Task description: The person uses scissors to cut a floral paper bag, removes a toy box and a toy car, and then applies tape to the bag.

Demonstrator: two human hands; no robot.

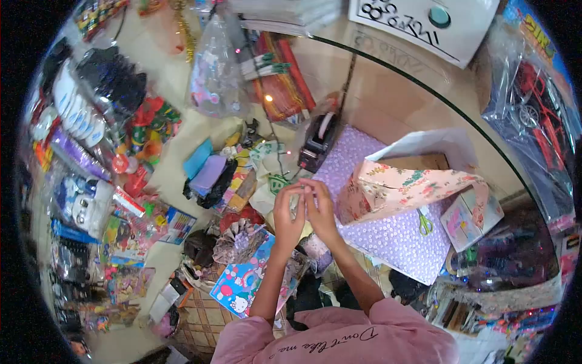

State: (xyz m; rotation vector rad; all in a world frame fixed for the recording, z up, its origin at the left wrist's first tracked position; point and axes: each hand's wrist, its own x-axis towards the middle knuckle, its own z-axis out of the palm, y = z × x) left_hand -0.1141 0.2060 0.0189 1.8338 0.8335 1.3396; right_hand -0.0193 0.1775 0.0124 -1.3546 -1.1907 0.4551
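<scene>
2 bare hands: 1 left hand (290,213), 1 right hand (320,211). 1 tape dispenser (316,147), 1 pair of green-handled scissors (425,225), 1 sheet of pink floral paper (403,197), 1 purple flowered sheet (391,246), 1 small white box (465,225), 1 white board (418,27) with digits, 1 blue cat-print sheet (247,278), 1 red wheeled toy (536,112) in plastic. Packets (85,206) at far left overlap, can't get a number.

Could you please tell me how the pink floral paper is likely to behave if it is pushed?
The pink floral paper would probably flex easily, since its thin upper edge curves. It is likely light for its size, looking like sheet material. It may crease under a firm push, as it already bends at one corner.
</scene>
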